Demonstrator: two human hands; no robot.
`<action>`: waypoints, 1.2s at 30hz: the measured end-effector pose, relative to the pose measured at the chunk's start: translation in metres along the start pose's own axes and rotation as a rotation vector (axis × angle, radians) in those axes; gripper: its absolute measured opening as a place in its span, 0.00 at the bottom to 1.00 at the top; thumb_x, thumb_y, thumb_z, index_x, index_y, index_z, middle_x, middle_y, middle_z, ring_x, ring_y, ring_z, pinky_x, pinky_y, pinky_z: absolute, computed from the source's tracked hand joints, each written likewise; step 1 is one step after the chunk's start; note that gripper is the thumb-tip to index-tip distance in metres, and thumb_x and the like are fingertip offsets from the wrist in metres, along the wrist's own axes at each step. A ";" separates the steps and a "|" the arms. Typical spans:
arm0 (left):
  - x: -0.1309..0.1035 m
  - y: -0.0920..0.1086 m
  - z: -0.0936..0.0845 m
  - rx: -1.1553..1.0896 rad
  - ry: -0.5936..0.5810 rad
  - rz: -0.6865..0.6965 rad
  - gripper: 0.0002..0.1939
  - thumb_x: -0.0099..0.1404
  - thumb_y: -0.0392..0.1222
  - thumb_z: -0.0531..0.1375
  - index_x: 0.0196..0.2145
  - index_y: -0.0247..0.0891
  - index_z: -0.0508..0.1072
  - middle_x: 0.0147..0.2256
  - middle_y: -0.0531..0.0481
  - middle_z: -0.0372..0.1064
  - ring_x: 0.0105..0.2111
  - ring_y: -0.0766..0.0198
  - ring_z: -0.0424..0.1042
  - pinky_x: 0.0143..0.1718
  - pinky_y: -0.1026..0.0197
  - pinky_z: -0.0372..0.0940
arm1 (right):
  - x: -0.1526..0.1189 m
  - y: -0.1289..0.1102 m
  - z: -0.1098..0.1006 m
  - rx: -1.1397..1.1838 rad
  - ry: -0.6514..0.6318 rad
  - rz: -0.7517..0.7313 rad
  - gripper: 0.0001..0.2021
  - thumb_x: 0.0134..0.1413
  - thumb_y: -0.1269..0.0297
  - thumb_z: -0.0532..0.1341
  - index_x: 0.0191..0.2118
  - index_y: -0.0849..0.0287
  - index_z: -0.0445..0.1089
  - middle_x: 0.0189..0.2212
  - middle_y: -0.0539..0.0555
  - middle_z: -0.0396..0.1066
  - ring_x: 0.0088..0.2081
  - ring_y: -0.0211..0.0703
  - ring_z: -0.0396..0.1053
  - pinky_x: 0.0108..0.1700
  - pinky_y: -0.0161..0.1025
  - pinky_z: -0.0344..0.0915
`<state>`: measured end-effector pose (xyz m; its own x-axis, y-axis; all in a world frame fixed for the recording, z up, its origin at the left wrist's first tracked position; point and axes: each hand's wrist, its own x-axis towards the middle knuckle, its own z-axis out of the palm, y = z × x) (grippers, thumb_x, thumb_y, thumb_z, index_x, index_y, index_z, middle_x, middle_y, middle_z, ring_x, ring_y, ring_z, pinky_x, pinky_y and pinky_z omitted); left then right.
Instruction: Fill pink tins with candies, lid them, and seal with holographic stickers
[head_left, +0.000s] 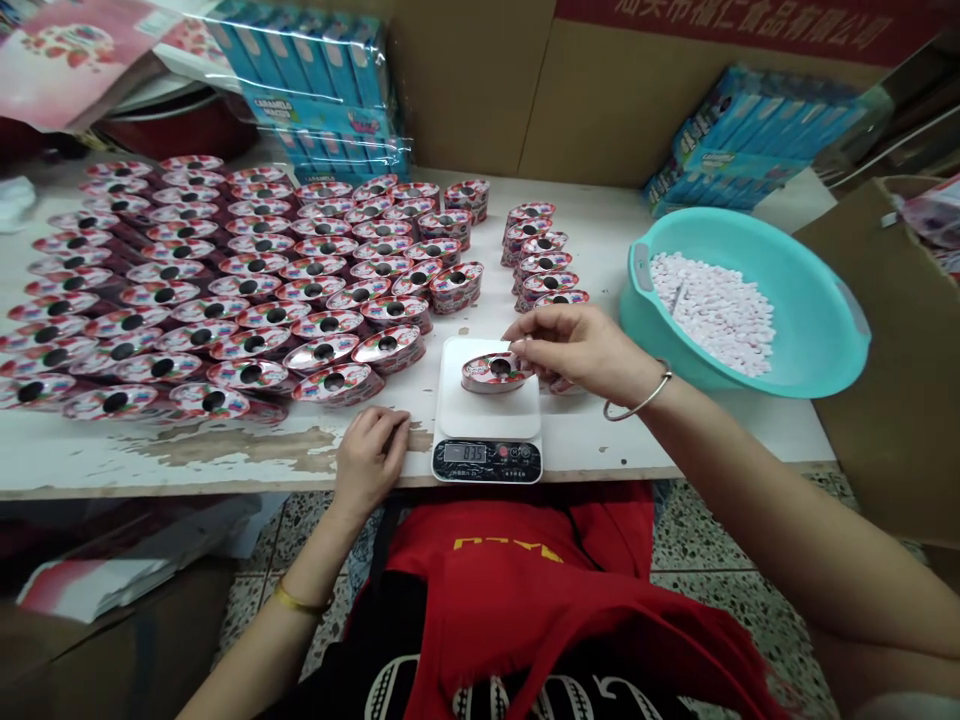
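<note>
Nearest to us lies a red apron [540, 590] across the lap, just under the table [225, 455] edge. Our left hand [370, 455] rests on that edge at about 6 o'clock, fingers curled loosely together on the worn wood and holding nothing, just left of the scale [487, 425]. The scale's display reads what looks like 83.5.

On the scale's white platform sits one oval tin [495, 372], printed in pink and red, with a dark round hole in its lid; we cannot see what is inside it. Our right hand [581, 350] comes in from 3 o'clock, with a bangle [641, 400] on the wrist. Its fingertips [525, 342] are pinched together right at the tin's far right rim, touching or nearly touching it; we cannot tell whether anything small is held between them.

Farther out, at 10 o'clock, rows of the same tins [225, 280] cover the left half of the table, overlapping like tiles. A shorter stack of tins [540, 260] stands at 12 o'clock, just beyond the right hand.

At 2 o'clock a turquoise basin [810, 340] holds a heap of small pale pink candies [712, 305], piled towards its left side.

Beyond all this, blue cartons [322, 90] in clear wrap lean against cardboard at the table's far edge.
</note>
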<state>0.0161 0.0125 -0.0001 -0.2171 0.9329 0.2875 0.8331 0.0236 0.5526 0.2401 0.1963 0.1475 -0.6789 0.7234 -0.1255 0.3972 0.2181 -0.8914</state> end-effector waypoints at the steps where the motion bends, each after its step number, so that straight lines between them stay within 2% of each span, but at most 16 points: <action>1: 0.000 0.000 0.000 0.000 -0.002 -0.002 0.08 0.66 0.41 0.55 0.40 0.39 0.73 0.35 0.47 0.69 0.37 0.61 0.69 0.41 0.59 0.64 | 0.000 0.001 -0.001 0.082 -0.010 0.035 0.06 0.52 0.65 0.62 0.34 0.61 0.73 0.22 0.49 0.69 0.24 0.33 0.64 0.28 0.34 0.63; 6: 0.001 0.003 -0.001 0.007 -0.007 -0.002 0.08 0.67 0.41 0.54 0.38 0.39 0.73 0.35 0.46 0.69 0.37 0.61 0.69 0.41 0.59 0.64 | -0.002 0.006 -0.006 0.332 0.044 0.093 0.08 0.51 0.63 0.64 0.36 0.62 0.73 0.27 0.52 0.71 0.27 0.34 0.67 0.30 0.34 0.67; 10: 0.001 0.004 -0.001 0.008 0.000 0.000 0.08 0.67 0.41 0.55 0.38 0.39 0.73 0.34 0.46 0.68 0.37 0.61 0.69 0.41 0.58 0.64 | -0.008 0.010 -0.018 0.395 0.098 0.101 0.10 0.54 0.62 0.62 0.40 0.63 0.73 0.33 0.56 0.73 0.33 0.36 0.71 0.33 0.35 0.70; 12: 0.001 0.003 -0.002 0.002 0.002 0.005 0.08 0.67 0.41 0.55 0.39 0.39 0.73 0.35 0.47 0.68 0.37 0.61 0.69 0.42 0.58 0.64 | -0.011 0.014 -0.022 0.391 0.103 0.108 0.11 0.54 0.62 0.63 0.40 0.63 0.73 0.33 0.56 0.73 0.32 0.36 0.70 0.32 0.34 0.69; 15: 0.002 0.003 -0.002 0.005 0.003 0.011 0.08 0.67 0.40 0.55 0.39 0.39 0.73 0.35 0.47 0.69 0.38 0.61 0.69 0.42 0.59 0.64 | -0.014 0.018 -0.019 0.330 0.083 0.111 0.10 0.53 0.61 0.64 0.39 0.61 0.73 0.27 0.53 0.72 0.27 0.35 0.67 0.27 0.34 0.66; 18: 0.002 0.002 -0.002 0.008 0.006 0.024 0.08 0.66 0.40 0.55 0.39 0.39 0.73 0.35 0.47 0.69 0.37 0.61 0.69 0.41 0.59 0.64 | -0.012 0.015 -0.007 0.168 0.027 0.076 0.07 0.54 0.64 0.63 0.37 0.61 0.74 0.23 0.50 0.71 0.24 0.34 0.64 0.26 0.34 0.64; 23: 0.002 0.001 -0.002 0.007 0.009 0.016 0.08 0.66 0.41 0.55 0.39 0.39 0.73 0.35 0.47 0.69 0.37 0.61 0.69 0.41 0.58 0.64 | -0.006 0.000 0.009 -0.241 0.048 -0.048 0.04 0.53 0.70 0.62 0.32 0.61 0.76 0.27 0.52 0.72 0.28 0.35 0.65 0.32 0.35 0.61; 26: 0.002 0.001 -0.002 0.003 0.006 0.011 0.08 0.66 0.41 0.55 0.39 0.39 0.73 0.35 0.47 0.69 0.37 0.61 0.70 0.42 0.58 0.64 | -0.004 -0.001 0.010 -0.372 0.059 -0.069 0.03 0.52 0.71 0.63 0.31 0.62 0.76 0.28 0.53 0.72 0.31 0.37 0.66 0.35 0.36 0.60; 31: 0.001 0.002 -0.002 -0.007 0.005 0.013 0.08 0.66 0.41 0.55 0.39 0.39 0.73 0.35 0.46 0.69 0.37 0.61 0.69 0.41 0.58 0.64 | -0.003 0.000 0.009 -0.345 0.095 -0.132 0.06 0.54 0.69 0.62 0.30 0.59 0.76 0.30 0.53 0.73 0.33 0.39 0.68 0.37 0.36 0.62; 36: 0.001 0.002 -0.002 -0.009 0.005 0.011 0.08 0.66 0.40 0.55 0.39 0.39 0.73 0.35 0.46 0.69 0.37 0.61 0.69 0.41 0.59 0.64 | -0.012 -0.001 -0.001 -0.220 0.249 -0.153 0.11 0.59 0.59 0.58 0.36 0.57 0.76 0.31 0.53 0.74 0.34 0.42 0.69 0.37 0.39 0.65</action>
<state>0.0166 0.0130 0.0026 -0.2106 0.9311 0.2977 0.8307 0.0100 0.5566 0.2482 0.1883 0.1501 -0.5801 0.8030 0.1366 0.4441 0.4524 -0.7734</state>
